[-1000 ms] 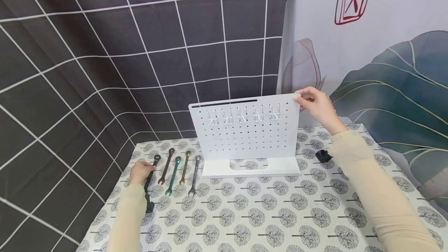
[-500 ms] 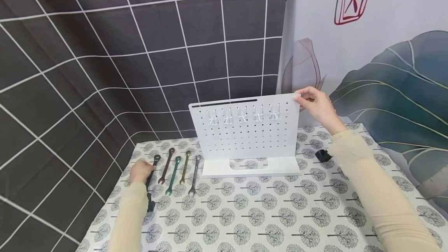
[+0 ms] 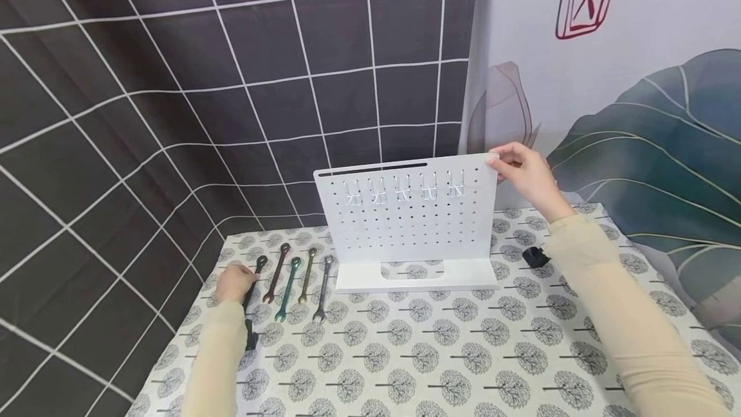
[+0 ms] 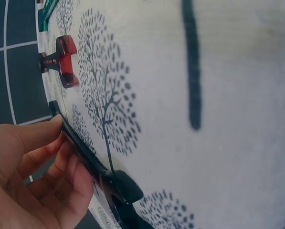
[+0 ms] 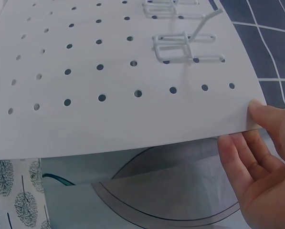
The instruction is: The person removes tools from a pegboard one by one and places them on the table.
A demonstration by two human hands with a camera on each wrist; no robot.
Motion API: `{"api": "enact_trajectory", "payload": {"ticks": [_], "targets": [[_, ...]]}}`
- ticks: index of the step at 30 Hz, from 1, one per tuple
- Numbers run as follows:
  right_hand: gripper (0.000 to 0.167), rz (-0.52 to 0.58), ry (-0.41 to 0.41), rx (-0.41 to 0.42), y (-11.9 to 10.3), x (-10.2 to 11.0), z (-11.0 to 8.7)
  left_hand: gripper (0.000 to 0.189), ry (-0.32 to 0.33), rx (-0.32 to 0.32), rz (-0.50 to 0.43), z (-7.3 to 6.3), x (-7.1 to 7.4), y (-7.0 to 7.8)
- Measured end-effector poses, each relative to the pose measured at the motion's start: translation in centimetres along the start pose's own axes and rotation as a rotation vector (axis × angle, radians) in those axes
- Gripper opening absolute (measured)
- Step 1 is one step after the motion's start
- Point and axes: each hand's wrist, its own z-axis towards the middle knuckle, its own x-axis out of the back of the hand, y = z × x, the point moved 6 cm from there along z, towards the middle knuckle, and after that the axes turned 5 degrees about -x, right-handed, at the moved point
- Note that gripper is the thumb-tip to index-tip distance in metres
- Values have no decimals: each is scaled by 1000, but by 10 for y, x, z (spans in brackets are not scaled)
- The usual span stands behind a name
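At the left of the row, my left hand (image 3: 234, 284) pinches a black wrench (image 4: 86, 153) along its shaft between thumb and fingers. The wrench lies close over the cloth, partly hidden by the hand in the head view. To its right lie a dark red wrench (image 3: 276, 273), a green wrench (image 3: 288, 289), a gold wrench (image 3: 307, 277) and a grey wrench (image 3: 323, 289). My right hand (image 3: 527, 176) grips the upper right corner of a white pegboard (image 3: 405, 237), thumb in front and fingers behind. Several wire hooks (image 3: 428, 188) sit in a row near its top.
A tree-patterned cloth (image 3: 399, 365) covers the table. Behind and left hangs a dark gridded curtain (image 3: 243, 82); a white printed curtain (image 3: 521, 31) is at the right. A small black object (image 3: 535, 257) shows beside the right sleeve, and a black strap (image 3: 251, 336) beside the left.
The left hand has shifted very slightly at the black wrench. The right hand keeps its hold on the pegboard corner, and the other wrenches lie as before.
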Motion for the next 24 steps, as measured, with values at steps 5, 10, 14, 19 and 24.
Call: {"api": "enact_trajectory", "payload": {"ticks": [5,10,14,19,24], "targets": [[45,-12,3,-5,1,-1,0,27,-16,-18,-1,1,-2,-1],[48,-30,-17,2,0,0,-3,36,-38,-77,-14,6,-1,5],[53,-56,-56,14,-3,3,-9,42,-8,-186,-31,9,23,31],[57,-81,-8,65,-17,17,-18,39,134,-353,-83,4,72,80],[50,-118,183,186,-41,41,-31,38,391,-548,-150,-20,124,133]]}}
